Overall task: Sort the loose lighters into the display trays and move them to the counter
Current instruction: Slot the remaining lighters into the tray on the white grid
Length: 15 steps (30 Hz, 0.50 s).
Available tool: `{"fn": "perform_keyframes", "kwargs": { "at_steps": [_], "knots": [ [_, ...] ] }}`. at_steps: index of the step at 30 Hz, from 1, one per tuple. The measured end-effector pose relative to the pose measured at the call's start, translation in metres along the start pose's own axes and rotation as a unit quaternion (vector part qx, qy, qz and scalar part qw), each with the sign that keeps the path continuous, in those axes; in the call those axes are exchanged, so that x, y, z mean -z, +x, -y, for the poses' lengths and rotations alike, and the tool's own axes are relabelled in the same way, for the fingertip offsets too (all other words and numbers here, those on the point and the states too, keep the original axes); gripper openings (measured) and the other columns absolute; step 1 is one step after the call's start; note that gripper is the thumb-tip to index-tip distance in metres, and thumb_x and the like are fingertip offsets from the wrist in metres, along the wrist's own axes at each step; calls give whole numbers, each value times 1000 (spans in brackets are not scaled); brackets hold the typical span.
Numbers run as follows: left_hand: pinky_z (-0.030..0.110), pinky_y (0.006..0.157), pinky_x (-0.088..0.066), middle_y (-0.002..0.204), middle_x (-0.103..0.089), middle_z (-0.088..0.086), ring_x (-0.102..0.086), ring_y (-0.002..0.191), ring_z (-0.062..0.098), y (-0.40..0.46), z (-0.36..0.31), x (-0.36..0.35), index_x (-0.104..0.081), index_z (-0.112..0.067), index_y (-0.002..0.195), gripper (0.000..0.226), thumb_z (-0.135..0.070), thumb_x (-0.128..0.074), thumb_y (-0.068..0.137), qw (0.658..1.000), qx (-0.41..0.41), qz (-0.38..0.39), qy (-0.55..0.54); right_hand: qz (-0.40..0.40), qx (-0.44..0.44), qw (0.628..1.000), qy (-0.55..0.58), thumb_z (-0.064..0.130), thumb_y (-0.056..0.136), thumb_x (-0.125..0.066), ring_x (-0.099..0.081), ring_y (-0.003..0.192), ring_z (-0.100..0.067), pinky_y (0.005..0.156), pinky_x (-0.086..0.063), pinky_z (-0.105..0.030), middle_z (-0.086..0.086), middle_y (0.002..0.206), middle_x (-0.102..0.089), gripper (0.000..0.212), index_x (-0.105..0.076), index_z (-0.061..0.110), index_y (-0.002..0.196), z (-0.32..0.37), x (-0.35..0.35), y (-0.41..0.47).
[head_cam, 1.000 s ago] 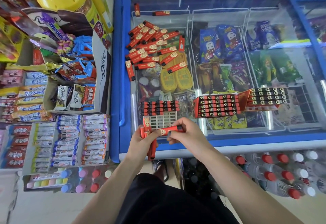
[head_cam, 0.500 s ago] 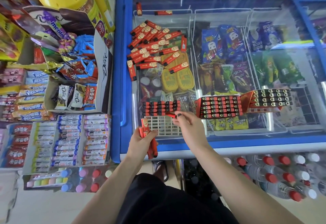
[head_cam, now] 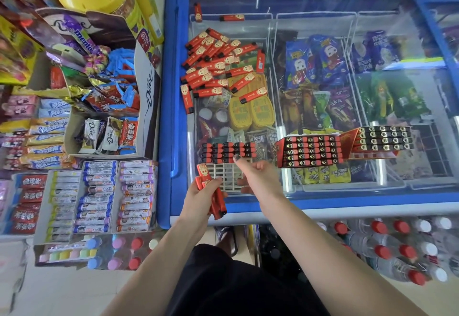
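Right hand (head_cam: 258, 179) loose, empty, nearer the pale slotted plastic display tray (head_cam: 227, 175), just at its nine o'clock. Left hand (head_cam: 201, 196) grasping red rectangular lighters (head_cam: 211, 195), long axes toward twelve.

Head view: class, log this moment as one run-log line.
left hand: holds lighters | right hand: empty, over tray | tray: part filled | loose pile: remains

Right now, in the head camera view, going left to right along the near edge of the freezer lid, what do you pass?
Left hand gripping a bunch of lighters → half-filled tray → right hand → full tray → second full tray.
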<state>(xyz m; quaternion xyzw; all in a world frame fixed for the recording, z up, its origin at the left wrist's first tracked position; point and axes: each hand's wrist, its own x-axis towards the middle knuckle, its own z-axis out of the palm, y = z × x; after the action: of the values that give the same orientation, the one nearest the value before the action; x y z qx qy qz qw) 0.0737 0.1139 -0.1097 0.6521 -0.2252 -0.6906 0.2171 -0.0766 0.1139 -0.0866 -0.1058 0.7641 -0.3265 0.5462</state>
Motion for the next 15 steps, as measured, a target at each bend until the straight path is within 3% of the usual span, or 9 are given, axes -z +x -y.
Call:
{"fn": "perform_keyframes", "kwargs": {
  "at_steps": [3, 5, 7, 9, 11, 13, 15],
  "knots": [
    [36, 73, -54, 75, -72, 3, -67, 63, 15, 1, 1, -2, -60, -15, 114, 22, -29, -68, 99, 999, 10, -12, -29, 57, -11, 997, -41, 55, 89, -68, -70, 72, -18, 80, -63, -44, -6, 86, -68, 49, -59, 10, 105, 0, 6, -8],
    [41, 78, -54, 70, -70, 1, -67, 62, 15, 1, 2, -4, -61, -14, 111, 20, -28, -69, 99, 999, 13, -21, -42, 134, -12, 989, -66, 48, 92, -68, -72, 76, -19, 80, -64, -45, -9, 93, -69, 43, -60, 10, 109, -5, 13, -15],
    [42, 80, -53, 75, -69, 4, -66, 69, 18, 2, 3, -6, -61, -12, 110, 21, -28, -69, 99, 998, 16, -23, -60, 224, 4, 971, -85, 34, 92, -73, -74, 85, -18, 80, -63, -37, -8, 105, -71, 32, -61, 14, 115, -11, 21, -25],
    [42, 80, -57, 89, -73, 10, -72, 82, 24, 3, 3, -7, -62, -10, 112, 23, -27, -70, 98, 996, 27, -20, -79, 277, 61, 952, -116, 23, 89, -75, -73, 94, -15, 83, -58, -30, 0, 114, -68, 35, -61, 31, 121, -19, 28, -34],
    [45, 81, -59, 97, -75, 15, -75, 88, 28, 4, 4, -8, -62, -10, 112, 22, -26, -69, 98, 996, 31, -21, -86, 264, 147, 938, -168, 20, 89, -74, -69, 95, -10, 86, -55, -25, 11, 116, -65, 42, -62, 42, 122, -24, 30, -40],
    [41, 75, -56, 90, -70, 15, -70, 80, 28, 4, 4, -9, -62, -10, 108, 20, -26, -69, 98, 997, 22, -27, -64, 221, 218, 930, -199, 15, 93, -70, -67, 89, -5, 84, -54, -22, 13, 113, -65, 36, -67, 35, 122, -27, 29, -41],
    [42, 79, -58, 91, -72, 16, -72, 79, 29, 4, 5, -9, -62, -9, 108, 23, -27, -69, 98, 999, 10, -33, -38, 186, 257, 925, -208, 6, 96, -62, -70, 84, -6, 81, -57, -23, 9, 111, -67, 31, -69, 27, 118, -28, 27, -41]
  ]
}}
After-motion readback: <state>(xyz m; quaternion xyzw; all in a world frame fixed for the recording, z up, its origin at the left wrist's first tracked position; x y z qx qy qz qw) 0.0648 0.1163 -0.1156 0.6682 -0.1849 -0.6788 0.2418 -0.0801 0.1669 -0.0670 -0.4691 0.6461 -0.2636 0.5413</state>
